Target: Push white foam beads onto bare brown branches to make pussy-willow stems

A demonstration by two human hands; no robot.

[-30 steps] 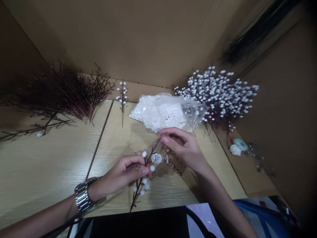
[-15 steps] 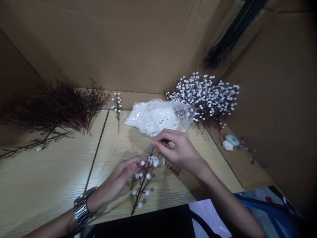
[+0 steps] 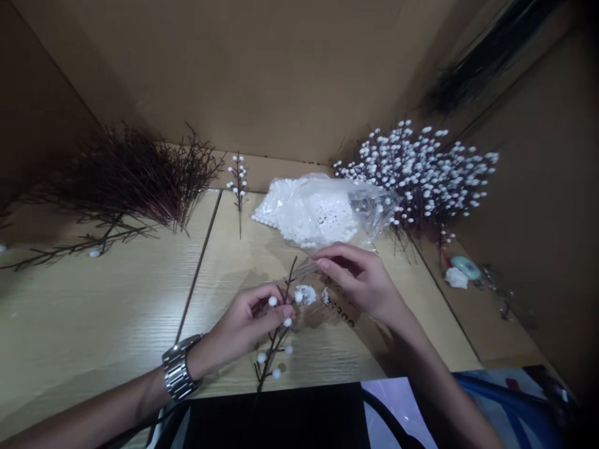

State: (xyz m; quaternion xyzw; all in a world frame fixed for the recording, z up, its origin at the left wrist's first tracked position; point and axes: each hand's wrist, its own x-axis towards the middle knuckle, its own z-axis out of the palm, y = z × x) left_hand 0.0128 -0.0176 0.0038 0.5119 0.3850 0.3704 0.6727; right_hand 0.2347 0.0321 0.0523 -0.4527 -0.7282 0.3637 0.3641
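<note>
My left hand [image 3: 257, 318], with a metal watch [image 3: 180, 369] on the wrist, pinches a dark twig [image 3: 267, 362] that carries several white beads and tilts up to the right. To the right, my right hand [image 3: 355, 277] has its thumb and forefinger close together just beyond the twig's tip; whether something thin is between them is too blurred to tell. Under and between the hands lies a small white clump [image 3: 306, 295] on brown card with printed marks. Behind them is a clear plastic bag [image 3: 318, 209] of white beads.
Bare dark twigs [image 3: 135, 178] are heaped at the left, and beaded twigs [image 3: 416, 168] at the right. One beaded twig [image 3: 239, 187] lies between them. A green oval object [image 3: 465, 267] sits by the right cardboard wall [image 3: 538, 218].
The view has shifted, moving the table items. My left thumb now lies over the twig, its fingers further up it. My right hand has moved away from the twig's tip.
</note>
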